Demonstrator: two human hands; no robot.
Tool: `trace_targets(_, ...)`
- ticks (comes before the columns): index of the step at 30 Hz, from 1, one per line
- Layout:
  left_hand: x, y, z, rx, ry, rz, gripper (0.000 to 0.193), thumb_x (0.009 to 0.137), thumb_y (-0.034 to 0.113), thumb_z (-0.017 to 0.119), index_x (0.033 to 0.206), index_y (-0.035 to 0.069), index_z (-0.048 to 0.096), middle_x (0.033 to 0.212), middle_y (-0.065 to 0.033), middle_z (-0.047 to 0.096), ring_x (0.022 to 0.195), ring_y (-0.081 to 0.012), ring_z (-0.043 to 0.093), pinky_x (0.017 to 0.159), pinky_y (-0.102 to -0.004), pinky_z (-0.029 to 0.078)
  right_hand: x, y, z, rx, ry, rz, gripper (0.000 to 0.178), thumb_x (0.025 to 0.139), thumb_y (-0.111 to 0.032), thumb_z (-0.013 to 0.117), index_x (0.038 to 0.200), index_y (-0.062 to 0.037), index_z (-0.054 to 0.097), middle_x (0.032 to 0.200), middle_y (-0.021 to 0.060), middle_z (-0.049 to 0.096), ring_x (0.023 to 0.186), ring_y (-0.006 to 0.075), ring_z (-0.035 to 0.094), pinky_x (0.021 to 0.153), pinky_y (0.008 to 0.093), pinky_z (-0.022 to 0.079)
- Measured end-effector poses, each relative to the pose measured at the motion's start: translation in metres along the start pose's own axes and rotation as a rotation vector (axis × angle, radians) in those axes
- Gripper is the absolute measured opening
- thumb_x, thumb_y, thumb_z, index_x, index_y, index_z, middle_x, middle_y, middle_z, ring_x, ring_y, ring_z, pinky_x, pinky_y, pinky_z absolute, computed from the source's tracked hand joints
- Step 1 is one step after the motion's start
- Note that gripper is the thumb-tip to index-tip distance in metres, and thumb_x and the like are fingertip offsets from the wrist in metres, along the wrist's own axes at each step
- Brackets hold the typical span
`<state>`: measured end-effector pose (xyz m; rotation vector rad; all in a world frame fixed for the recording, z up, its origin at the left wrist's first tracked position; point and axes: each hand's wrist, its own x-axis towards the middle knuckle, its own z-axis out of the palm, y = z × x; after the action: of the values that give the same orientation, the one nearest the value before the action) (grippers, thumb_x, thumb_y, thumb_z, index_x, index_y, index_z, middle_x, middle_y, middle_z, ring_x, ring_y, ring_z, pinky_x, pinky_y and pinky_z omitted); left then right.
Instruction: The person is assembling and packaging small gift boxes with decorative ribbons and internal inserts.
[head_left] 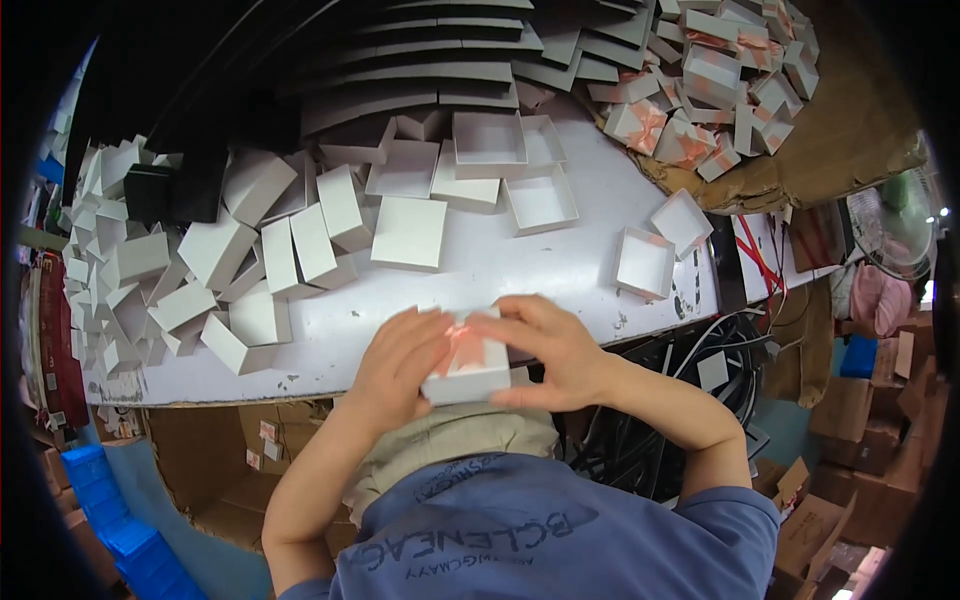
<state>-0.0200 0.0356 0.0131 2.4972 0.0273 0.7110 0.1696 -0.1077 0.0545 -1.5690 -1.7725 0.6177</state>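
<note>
A small white gift box (pixel 468 386) with a pink ribbon bow on top is at the table's front edge, close to my body. My left hand (pixel 402 362) lies along the box's left side, its fingers curved over the top by the bow. My right hand (pixel 545 352) grips the right side, thumb low at the near corner and fingers across the top. Both hands partly cover the box and ribbon. Beyond them on the white table (pixel 480 270) stands a plain white box (pixel 409 234).
A heap of white box parts (pixel 190 260) fills the left of the table. Two open box parts (pixel 645 263) lie at the right. Farther right, a cardboard carton (pixel 840 165) carries many pink-ribboned boxes (pixel 690 100). Grey card stacks (pixel 420 60) stand at the back; tangled cables (pixel 700 370) hang below.
</note>
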Motion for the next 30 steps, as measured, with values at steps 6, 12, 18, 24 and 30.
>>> trace_targets(6,-0.037,0.042,-0.021,-0.336,0.034,-0.386,0.047,0.062,0.016,0.079,0.099,0.002,0.053,0.098,-0.0144,0.063,0.084,-0.0275,0.064,0.073,-0.0335,0.051,0.024,-0.021,0.007,-0.07,-0.396,-0.059,0.054,0.069,-0.041,0.07,0.106,-0.0042,0.054,0.1,0.0143,0.056,0.094,0.0325,0.055,0.076,0.0405,0.045)
trace_targets(12,-0.124,0.059,-0.116,-0.234,-0.236,-1.217,0.062,0.058,0.015,0.083,0.108,0.0,0.049,0.093,-0.0157,0.063,0.081,-0.0295,0.064,0.071,-0.033,0.051,0.07,0.035,-0.05,-0.356,0.222,-0.123,0.048,0.064,-0.027,0.077,0.102,-0.0061,0.056,0.104,0.0112,0.058,0.097,0.0292,0.055,0.085,0.0373,0.042)
trace_targets(18,-0.07,0.04,-0.113,0.349,0.058,-0.811,0.065,0.06,0.013,0.078,0.116,-0.001,0.048,0.111,-0.0174,0.054,0.101,-0.0356,0.051,0.087,-0.0406,0.041,0.142,0.118,-0.158,-1.232,0.429,-0.097,0.05,0.059,-0.013,0.071,0.106,-0.006,0.054,0.111,0.0127,0.056,0.103,0.031,0.052,0.085,0.0396,0.042)
trace_targets(24,0.051,-0.003,-0.046,0.322,-0.076,-0.151,0.064,0.061,0.012,0.074,0.118,0.0,0.048,0.117,-0.0172,0.052,0.108,-0.0341,0.049,0.09,-0.0425,0.039,0.187,0.104,-0.178,-0.981,0.012,0.274,0.035,0.063,-0.017,0.063,0.094,-0.0013,0.062,0.099,0.0187,0.061,0.096,0.035,0.057,0.082,0.0413,0.045)
trace_targets(30,0.061,-0.059,0.026,0.633,-0.057,-0.072,0.058,0.073,0.023,0.058,0.125,0.0,0.043,0.132,-0.0203,0.041,0.122,-0.0332,0.039,0.091,-0.0482,0.034,0.172,0.115,-0.19,-0.247,-0.026,0.215,0.015,0.058,-0.007,0.063,0.07,0.0015,0.059,0.062,0.0121,0.057,0.06,0.0189,0.056,0.058,0.0319,0.044)
